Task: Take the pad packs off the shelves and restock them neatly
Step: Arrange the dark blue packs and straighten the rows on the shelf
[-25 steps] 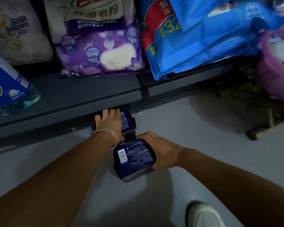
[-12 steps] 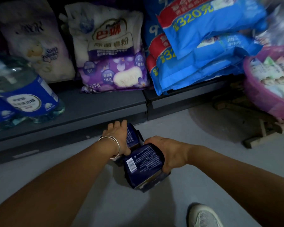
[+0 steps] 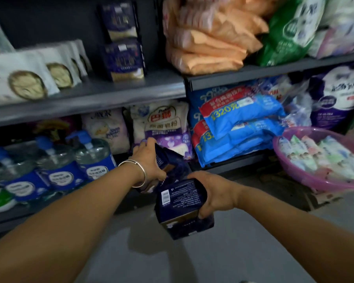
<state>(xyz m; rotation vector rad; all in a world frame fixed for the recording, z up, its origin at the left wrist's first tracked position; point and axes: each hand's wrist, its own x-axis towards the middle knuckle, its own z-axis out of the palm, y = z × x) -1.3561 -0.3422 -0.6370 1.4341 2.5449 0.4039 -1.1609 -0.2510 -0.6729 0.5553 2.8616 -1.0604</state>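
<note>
Dim shelves [image 3: 110,99] behind; left hand [image 3: 149,160] and right hand [image 3: 214,193], fingers clamped, each grip a soft, light pack [image 3: 180,203] [image 3: 163,158] best held across its middle.

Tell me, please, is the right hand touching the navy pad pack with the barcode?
Touching: the head view shows the right hand gripping the navy pad pack, fingers curled round its edge.

Blue-labelled pump bottles [image 3: 90,160] low left, stacked blue bags [image 3: 239,127] beside a pink basin [image 3: 314,180], orange bags [image 3: 208,41] above
</note>
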